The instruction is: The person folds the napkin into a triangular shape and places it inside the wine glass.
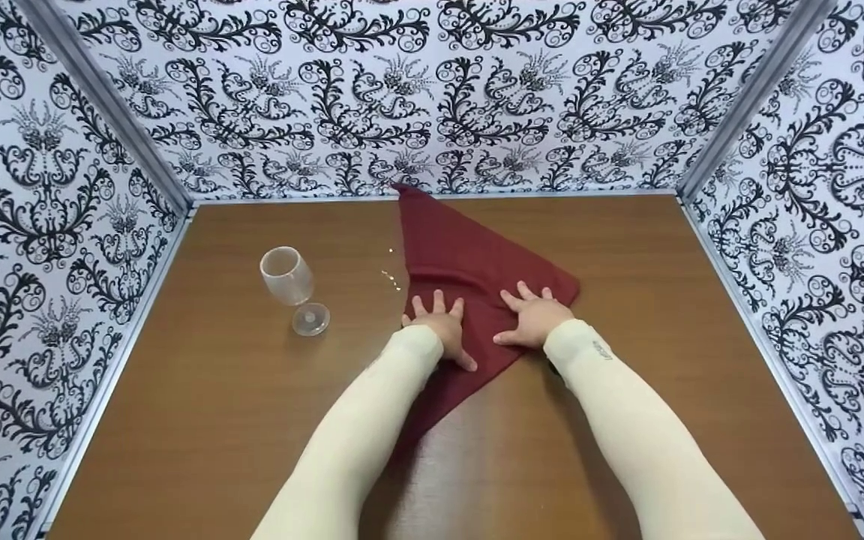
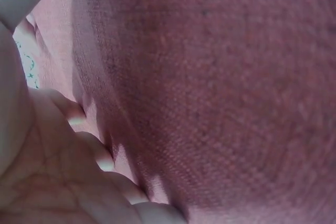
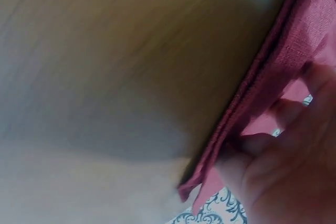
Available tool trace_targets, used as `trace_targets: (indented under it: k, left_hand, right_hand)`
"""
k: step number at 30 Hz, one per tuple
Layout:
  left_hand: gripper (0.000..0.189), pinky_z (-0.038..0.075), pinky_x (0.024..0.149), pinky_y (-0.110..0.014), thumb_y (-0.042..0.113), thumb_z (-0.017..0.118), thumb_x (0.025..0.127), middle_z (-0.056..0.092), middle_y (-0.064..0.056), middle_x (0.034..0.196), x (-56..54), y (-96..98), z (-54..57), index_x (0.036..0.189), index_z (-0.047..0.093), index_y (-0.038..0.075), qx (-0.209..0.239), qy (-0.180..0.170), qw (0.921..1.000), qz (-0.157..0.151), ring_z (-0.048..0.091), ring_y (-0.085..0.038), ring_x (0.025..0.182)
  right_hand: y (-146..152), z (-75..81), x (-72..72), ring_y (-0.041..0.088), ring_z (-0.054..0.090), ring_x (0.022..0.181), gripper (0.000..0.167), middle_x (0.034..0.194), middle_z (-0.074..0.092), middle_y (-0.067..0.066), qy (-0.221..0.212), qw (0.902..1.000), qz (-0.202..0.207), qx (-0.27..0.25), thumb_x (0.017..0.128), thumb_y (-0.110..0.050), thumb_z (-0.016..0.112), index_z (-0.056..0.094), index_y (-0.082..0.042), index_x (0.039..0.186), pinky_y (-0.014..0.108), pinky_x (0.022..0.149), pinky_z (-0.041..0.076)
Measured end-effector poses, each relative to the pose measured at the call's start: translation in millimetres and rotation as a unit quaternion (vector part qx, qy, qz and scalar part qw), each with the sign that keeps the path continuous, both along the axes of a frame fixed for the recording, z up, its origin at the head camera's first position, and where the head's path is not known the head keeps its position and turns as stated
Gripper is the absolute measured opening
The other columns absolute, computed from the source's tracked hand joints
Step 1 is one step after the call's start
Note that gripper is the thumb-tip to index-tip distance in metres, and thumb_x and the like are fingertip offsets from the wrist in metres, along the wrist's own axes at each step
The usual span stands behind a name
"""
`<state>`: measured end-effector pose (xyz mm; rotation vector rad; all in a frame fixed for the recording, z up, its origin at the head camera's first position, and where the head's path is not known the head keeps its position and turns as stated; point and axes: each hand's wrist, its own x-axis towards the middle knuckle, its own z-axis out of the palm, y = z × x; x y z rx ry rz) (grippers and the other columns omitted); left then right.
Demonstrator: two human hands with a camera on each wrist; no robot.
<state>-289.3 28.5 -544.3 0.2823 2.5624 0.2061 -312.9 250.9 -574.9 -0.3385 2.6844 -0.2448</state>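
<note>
A dark red cloth napkin (image 1: 469, 240) lies folded into a triangle on the wooden table, one corner reaching the back wall. My left hand (image 1: 441, 330) rests on its left part with fingers spread and the thumb toward the right. To the right, my right hand (image 1: 537, 319) presses on the napkin near its front edge, fingers also spread. In the left wrist view the fingertips of the left hand (image 2: 68, 161) touch the cloth. The right wrist view shows layered edges of the napkin (image 3: 252, 87) beside the right hand (image 3: 294, 166).
A clear stemmed glass (image 1: 289, 281) stands on the table (image 1: 252, 420) left of the napkin. Small bright specks (image 1: 392, 279) show on the wood between them. Patterned walls (image 1: 432, 97) enclose the table at the back and both sides.
</note>
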Motion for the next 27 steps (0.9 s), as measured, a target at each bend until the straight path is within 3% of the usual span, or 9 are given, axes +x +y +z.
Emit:
trace_targets:
  k: [8, 14, 20, 23, 27]
  left_hand:
    - [0.132, 0.015, 0.127, -0.070, 0.058, 0.093, 0.071, -0.004, -0.013, 0.179, -4.6, -7.4, -1.4, 0.171, 0.011, 0.030, 0.005, -0.002, 1.0000, -0.007, -0.004, -0.051, 0.162]
    - [0.130, 0.014, 0.127, -0.070, 0.055, 0.094, 0.071, -0.001, -0.012, 0.179, -5.7, -11.0, -1.2, 0.171, 0.014, 0.032, 0.008, 0.004, 0.9998, -0.017, -0.003, -0.050, 0.162]
    - [0.130, 0.015, 0.127, -0.070, 0.052, 0.095, 0.070, 0.000, -0.012, 0.179, -5.8, -14.2, 3.0, 0.170, 0.015, 0.031, 0.006, 0.003, 0.9996, -0.028, -0.003, -0.049, 0.163]
    - [0.130, 0.016, 0.128, -0.069, 0.050, 0.095, 0.071, -0.001, -0.011, 0.179, -6.0, -15.2, 7.0, 0.171, 0.014, 0.032, -0.013, 0.004, 0.9991, -0.041, -0.002, -0.048, 0.163]
    - [0.127, 0.018, 0.128, -0.068, 0.047, 0.095, 0.073, 0.001, -0.013, 0.179, -5.9, -8.1, 11.6, 0.171, 0.015, 0.031, -0.066, 0.007, 0.9965, -0.050, 0.002, -0.048, 0.163]
  right_hand:
    - [-10.9, 2.7, 7.9, 0.068, 0.035, 0.143, 0.107, 0.171, 0.021, 0.028, 0.007, 0.9992, -0.014, 0.036, 0.087, -0.073, 0.069, 0.028, -0.015, 0.167, 0.067, 0.118, 0.039]
    - [-18.3, 13.6, 15.3, 0.048, 0.051, 0.143, 0.105, 0.165, 0.031, 0.034, 0.014, 0.9967, 0.008, 0.080, 0.090, -0.072, 0.067, 0.033, -0.006, 0.164, 0.058, 0.109, 0.052]
    - [-21.0, 25.1, 19.0, 0.040, 0.048, 0.148, 0.101, 0.164, 0.037, 0.031, 0.012, 0.9948, 0.017, 0.100, 0.092, -0.072, 0.064, 0.035, -0.007, 0.164, 0.057, 0.106, 0.054]
    - [-21.8, 33.6, 19.3, 0.038, 0.045, 0.152, 0.097, 0.161, 0.044, 0.027, 0.000, 0.9945, 0.026, 0.102, 0.093, -0.070, 0.063, 0.040, -0.005, 0.162, 0.058, 0.111, 0.051]
    - [-18.1, 39.6, 13.8, 0.039, 0.056, 0.142, 0.084, 0.150, 0.060, 0.021, 0.017, 0.9958, 0.031, 0.084, 0.095, -0.064, 0.064, 0.055, -0.004, 0.152, 0.056, 0.112, 0.050]
